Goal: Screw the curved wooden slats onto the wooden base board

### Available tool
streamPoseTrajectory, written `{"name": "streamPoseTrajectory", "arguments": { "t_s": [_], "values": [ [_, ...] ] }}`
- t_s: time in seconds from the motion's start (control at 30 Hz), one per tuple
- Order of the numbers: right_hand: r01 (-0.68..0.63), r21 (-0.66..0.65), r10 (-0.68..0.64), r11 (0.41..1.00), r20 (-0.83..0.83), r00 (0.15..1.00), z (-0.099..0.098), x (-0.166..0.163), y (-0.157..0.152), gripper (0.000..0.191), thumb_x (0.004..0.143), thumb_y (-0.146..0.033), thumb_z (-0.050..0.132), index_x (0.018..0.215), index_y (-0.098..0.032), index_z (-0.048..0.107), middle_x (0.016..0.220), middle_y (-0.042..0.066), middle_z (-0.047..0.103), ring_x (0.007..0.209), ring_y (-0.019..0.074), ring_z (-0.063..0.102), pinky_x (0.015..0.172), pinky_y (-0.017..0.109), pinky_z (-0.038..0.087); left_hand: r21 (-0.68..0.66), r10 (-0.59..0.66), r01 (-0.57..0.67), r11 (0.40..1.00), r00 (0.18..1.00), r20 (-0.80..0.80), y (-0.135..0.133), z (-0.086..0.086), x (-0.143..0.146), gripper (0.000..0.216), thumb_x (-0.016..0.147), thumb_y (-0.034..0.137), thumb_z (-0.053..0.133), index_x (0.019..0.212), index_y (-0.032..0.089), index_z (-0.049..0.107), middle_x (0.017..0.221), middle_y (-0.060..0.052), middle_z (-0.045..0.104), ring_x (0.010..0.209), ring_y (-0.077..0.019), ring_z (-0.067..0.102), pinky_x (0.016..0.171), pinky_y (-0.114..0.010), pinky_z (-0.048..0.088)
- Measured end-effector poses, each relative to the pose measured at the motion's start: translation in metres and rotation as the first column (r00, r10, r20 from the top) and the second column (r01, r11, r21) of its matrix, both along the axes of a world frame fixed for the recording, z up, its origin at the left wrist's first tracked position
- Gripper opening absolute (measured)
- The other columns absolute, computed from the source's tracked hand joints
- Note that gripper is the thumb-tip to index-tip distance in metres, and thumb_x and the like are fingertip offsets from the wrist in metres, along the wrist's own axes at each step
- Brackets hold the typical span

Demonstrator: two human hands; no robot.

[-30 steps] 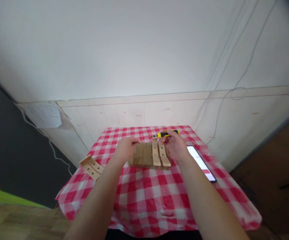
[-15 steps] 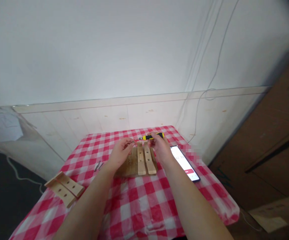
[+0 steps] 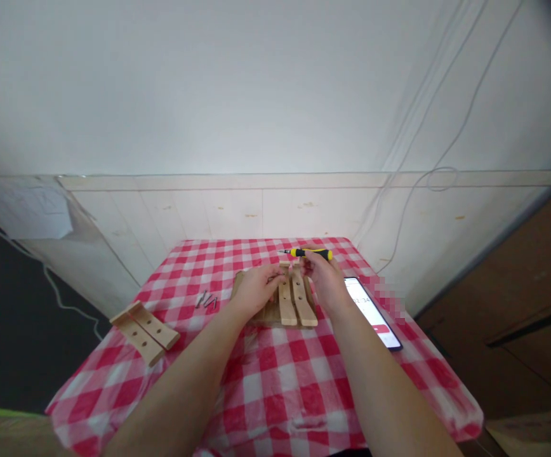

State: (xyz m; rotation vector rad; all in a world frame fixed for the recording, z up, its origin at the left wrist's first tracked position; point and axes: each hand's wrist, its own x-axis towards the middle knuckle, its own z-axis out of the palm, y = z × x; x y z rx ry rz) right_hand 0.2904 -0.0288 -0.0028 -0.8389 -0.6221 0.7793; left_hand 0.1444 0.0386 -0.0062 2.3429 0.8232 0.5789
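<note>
A wooden board (image 3: 270, 311) with two wooden slats (image 3: 296, 298) lying on it sits mid-table on the red-and-white checked cloth (image 3: 280, 381). My left hand (image 3: 255, 291) rests on the board's left part, fingers curled toward the slats; whether it pinches a small screw is too small to tell. My right hand (image 3: 323, 280) is at the slats' far end and grips a yellow-and-black screwdriver (image 3: 310, 253), its tip pointing left.
Several loose screws (image 3: 207, 299) lie left of the board. Two more joined slats (image 3: 145, 325) sit at the table's left edge. A lit phone (image 3: 374, 312) lies right of my right arm. The wall stands just behind the table; cables hang at right.
The view has swung about. My hands stay at the board, with the left hand now closer to the slats. The screwdriver remains in my right hand.
</note>
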Motion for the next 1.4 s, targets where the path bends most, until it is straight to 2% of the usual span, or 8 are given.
{"name": "streamPoseTrajectory", "arguments": {
  "t_s": [0.2,0.47,0.6,0.7,0.9,1.07,1.2,1.4],
  "values": [
    [0.016,-0.006,-0.016,1.000,0.047,0.999,-0.004,0.000,0.002,0.015,0.068,-0.029,0.069,0.079,-0.018,0.065,0.055,-0.004,0.060,0.050,0.0107,0.050,0.050,0.025,0.036,-0.056,-0.032,0.031,0.998,0.999,-0.013,-0.002,0.005,0.003,0.023,0.087,0.032,0.052,0.097,0.020,0.070,0.056,0.004,0.060,0.047,-0.0103,0.054,0.051,-0.020,0.036],
    [-0.005,-0.003,0.006,1.000,0.083,0.997,-0.002,-0.001,0.000,0.015,0.069,-0.030,0.069,0.079,-0.019,0.064,0.056,-0.004,0.060,0.052,0.0109,0.050,0.051,0.024,0.036,-0.117,-0.022,0.022,0.993,1.000,0.004,-0.001,0.007,0.005,0.020,0.085,0.029,0.057,0.092,0.019,0.072,0.058,0.003,0.061,0.052,-0.0105,0.054,0.053,-0.020,0.038],
    [0.042,-0.044,-0.033,0.998,0.188,0.982,-0.003,0.000,-0.001,0.016,0.071,-0.033,0.066,0.079,-0.019,0.064,0.058,-0.004,0.060,0.054,0.0112,0.051,0.054,0.025,0.039,-0.066,-0.009,0.007,0.998,1.000,-0.023,0.000,0.006,0.006,0.020,0.084,0.030,0.057,0.089,0.019,0.072,0.061,0.002,0.063,0.060,-0.0128,0.058,0.057,-0.021,0.040],
    [0.118,-0.123,-0.062,0.985,0.384,0.921,-0.001,0.001,-0.004,0.020,0.074,-0.037,0.065,0.082,-0.019,0.064,0.057,-0.003,0.060,0.054,0.0129,0.053,0.055,0.026,0.041,0.005,0.027,-0.027,1.000,0.998,-0.054,-0.001,0.007,0.006,0.019,0.085,0.029,0.057,0.091,0.020,0.072,0.066,0.001,0.066,0.067,-0.0142,0.061,0.065,-0.022,0.042],
    [0.325,-0.207,-0.080,0.923,0.722,0.688,0.009,0.003,-0.015,0.025,0.079,-0.041,0.057,0.074,-0.019,0.065,0.055,-0.002,0.058,0.058,0.0166,0.057,0.060,0.029,0.042,0.029,0.036,-0.034,0.999,0.996,-0.083,-0.002,0.009,0.006,0.017,0.085,0.028,0.057,0.089,0.022,0.072,0.068,0.001,0.068,0.071,-0.0148,0.063,0.071,-0.023,0.044],
    [0.471,-0.173,-0.169,0.865,0.783,0.598,0.010,0.005,-0.019,0.026,0.078,-0.038,0.055,0.060,-0.019,0.058,0.050,-0.002,0.053,0.053,0.0163,0.053,0.053,0.028,0.036,-0.039,0.034,-0.037,0.999,0.997,-0.066,0.000,0.006,0.006,0.018,0.086,0.029,0.057,0.091,0.021,0.071,0.065,0.001,0.066,0.066,-0.0139,0.062,0.064,-0.022,0.042],
    [0.502,-0.165,-0.151,0.849,0.836,0.528,0.008,0.005,-0.018,0.027,0.077,-0.036,0.053,0.055,-0.019,0.055,0.048,-0.002,0.051,0.053,0.0161,0.052,0.052,0.028,0.033,-0.067,0.051,-0.054,0.996,0.998,-0.044,0.000,0.004,0.006,0.018,0.085,0.031,0.057,0.092,0.020,0.070,0.063,0.002,0.065,0.061,-0.0129,0.060,0.059,-0.022,0.040],
    [0.525,-0.160,-0.163,0.836,0.840,0.517,0.009,0.003,-0.017,0.027,0.077,-0.036,0.052,0.057,-0.019,0.056,0.051,-0.002,0.052,0.054,0.0157,0.052,0.052,0.028,0.033,-0.087,0.061,-0.065,0.994,0.997,-0.054,-0.001,0.004,0.006,0.017,0.086,0.030,0.056,0.093,0.020,0.068,0.064,0.002,0.065,0.056,-0.0117,0.059,0.056,-0.022,0.039]
  ]
}}
